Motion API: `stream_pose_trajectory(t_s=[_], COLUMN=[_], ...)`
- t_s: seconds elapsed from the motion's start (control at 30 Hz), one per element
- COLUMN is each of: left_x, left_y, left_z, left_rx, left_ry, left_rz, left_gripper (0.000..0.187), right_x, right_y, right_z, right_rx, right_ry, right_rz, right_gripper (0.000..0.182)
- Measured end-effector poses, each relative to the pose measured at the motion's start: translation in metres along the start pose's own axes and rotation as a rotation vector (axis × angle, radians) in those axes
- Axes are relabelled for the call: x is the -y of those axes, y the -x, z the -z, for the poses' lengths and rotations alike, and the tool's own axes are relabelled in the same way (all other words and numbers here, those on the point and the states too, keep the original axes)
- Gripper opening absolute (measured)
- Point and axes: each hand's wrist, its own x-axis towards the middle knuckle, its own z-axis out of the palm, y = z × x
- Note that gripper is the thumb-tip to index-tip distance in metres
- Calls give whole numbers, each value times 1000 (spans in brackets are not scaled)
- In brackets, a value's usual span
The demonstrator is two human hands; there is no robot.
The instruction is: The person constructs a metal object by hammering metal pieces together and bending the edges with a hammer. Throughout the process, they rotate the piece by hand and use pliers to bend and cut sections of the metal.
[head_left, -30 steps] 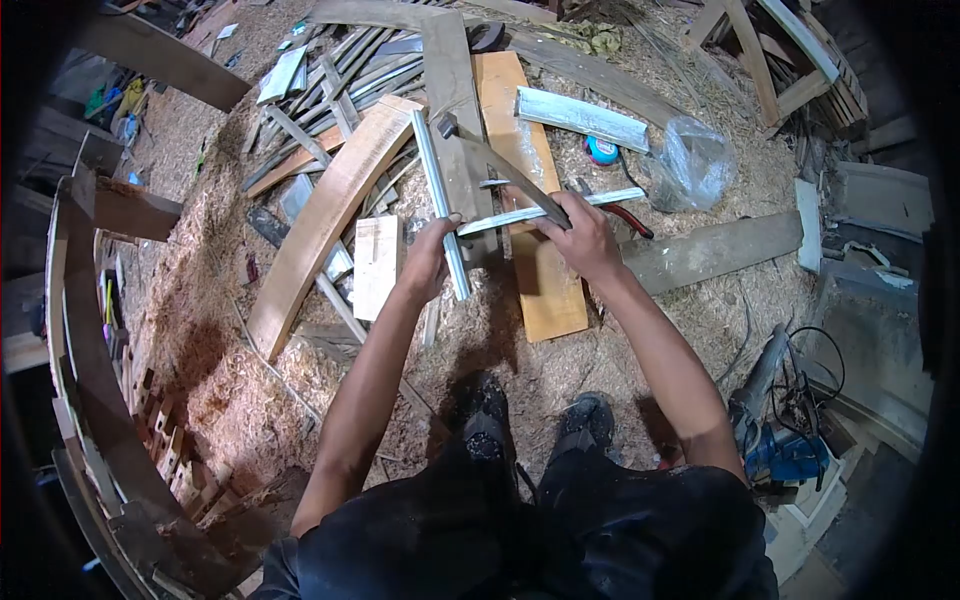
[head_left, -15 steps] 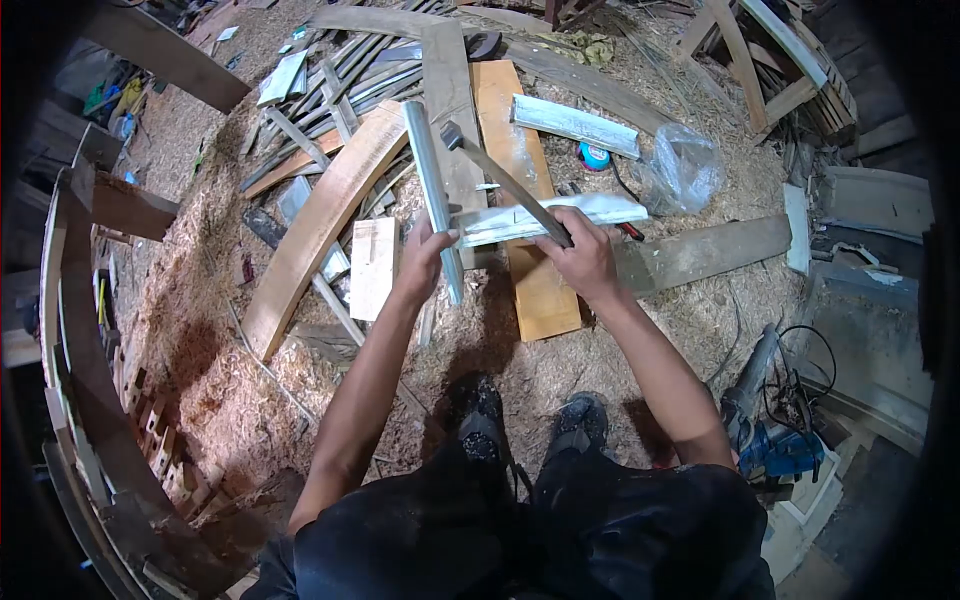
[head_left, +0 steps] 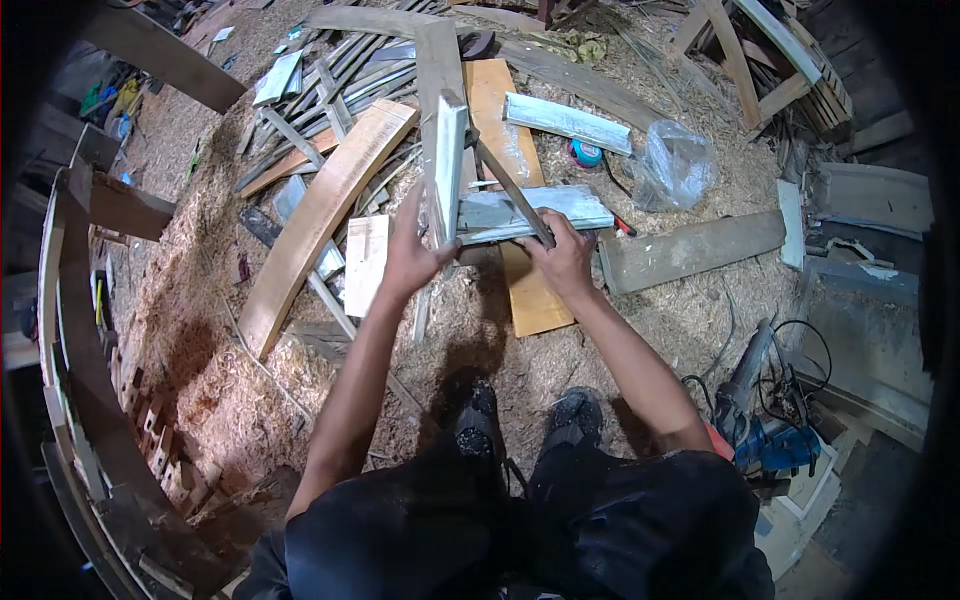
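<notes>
My left hand grips the lower part of a white-painted wooden strip, its thumb across the near end. The strip stands out away from me, crossing one end of a second white-painted board that lies crosswise. In my right hand is a hammer, held by the end of its handle. The hammer's head is close to the strip's right side, partly hard to make out. Behind the hammer and crosswise board lies an orange-brown plank. A short pale block lies left of my left hand.
Wood shavings cover the ground. A curved plank and a pile of thin strips lie left. Rightward are a blue tape measure, clear plastic bag, grey board and blue corded power tool. Shoes stand below.
The strip in my left hand has turned, showing more of its broad white face and covering the crosswise board's left end. The hammer's head has come down beside the strip.
</notes>
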Motion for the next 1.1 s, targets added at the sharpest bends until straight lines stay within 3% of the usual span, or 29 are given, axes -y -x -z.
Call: stream_pose_trajectory(t_s=[0.03,0.07,0.1,0.17,0.2,0.23,0.3,0.37,0.4,0.5,0.6,0.67,0.93,1.1], left_x=[-7,-17,-25,-17,-22,-34,-24,-14,-3,-21,-5,-1,-12,-4], left_y=[15,29,47,77,88,87,73,43,27,-1,-7,-4,22,12], left_z=[-6,-12,-15,-37,-48,-59,-86,-90,-98,-101,-108,-111,-102,-100], left_rx=[-134,-305,-348,-178,18,59,-64,-61,-87,-394,-299,-297,-257,-337], left_ry=[-70,-214,-79,239,425,385,638,1162,1286,1414,1371,1314,1221,1089], left_rz=[-22,-64,-56,-19,216,225,409,638,576,785,744,821,679,790], left_gripper=[79,58,42,24,25,35,48,51,52,50,47,43,31,18], right_x=[0,-1,-1,-1,0,3,4,3,9,26,25,29,41,51], right_y=[-1,-2,-3,-5,-6,-8,-14,-16,-16,-15,-11,-9,5,19], right_z=[0,0,1,0,-1,0,4,3,5,5,1,6,4,8], right_rx=[-7,-15,-21,-47,-57,-48,-33,-28,0,-7,-53,-25,-8,11], right_ry=[-1,-2,-3,27,40,34,23,8,17,-18,-52,-85,-153,-280], right_rz=[-1,-1,-4,5,10,-8,-43,-39,-68,-32,59,-19,-279,-327], right_gripper=[42,42,42,42,42,42,42,39,38,33,32,33,32,29])
